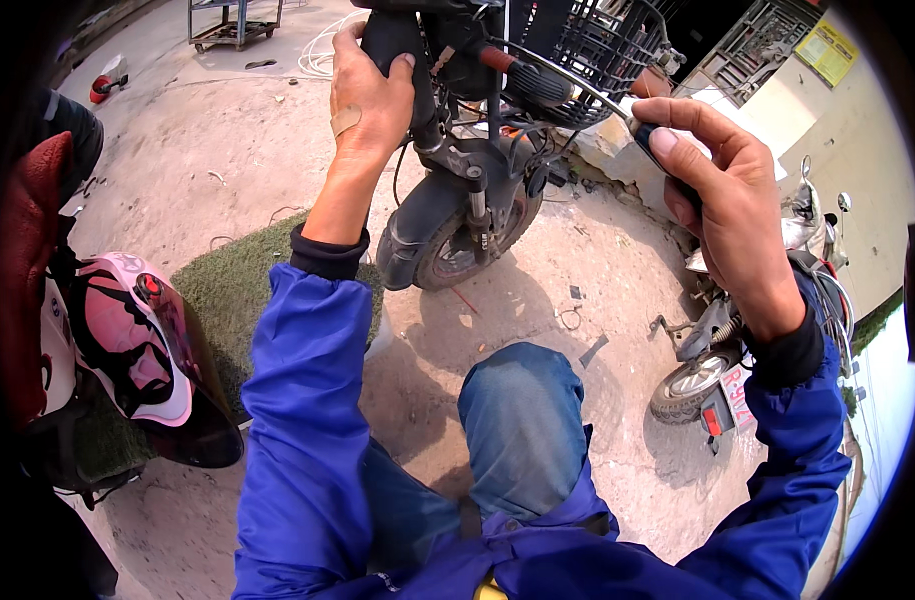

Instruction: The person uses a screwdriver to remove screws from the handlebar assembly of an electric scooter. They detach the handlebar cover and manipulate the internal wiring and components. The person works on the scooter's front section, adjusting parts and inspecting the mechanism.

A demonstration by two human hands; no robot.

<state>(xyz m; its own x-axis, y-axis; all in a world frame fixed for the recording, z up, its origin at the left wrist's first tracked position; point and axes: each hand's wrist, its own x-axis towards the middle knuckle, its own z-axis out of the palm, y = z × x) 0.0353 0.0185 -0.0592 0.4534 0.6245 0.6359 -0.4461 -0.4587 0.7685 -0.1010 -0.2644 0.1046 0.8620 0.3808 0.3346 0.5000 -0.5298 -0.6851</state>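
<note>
My left hand (365, 112) is wrapped round a thick black tube-like part (389, 40) of a small black bike, its thumb lying along the near side. In my right hand (722, 185) is a screwdriver (639, 130) with a dark handle, pinched between thumb and fingers. Its long thin metal shaft slants up and left toward the bike's upper body; I cannot make out where the tip rests. Below, the bike's front wheel (445, 262) stands on the ground under a black mudguard (417, 225). A black basket (607, 60) sits behind the shaft.
At the left, a pink and white helmet (167, 400) hangs beside a green mat (247, 270). A parked motorcycle (717, 340) stands at the right. A wheeled trolley (235, 25) is far back left. Small scraps lie on the concrete (517, 310).
</note>
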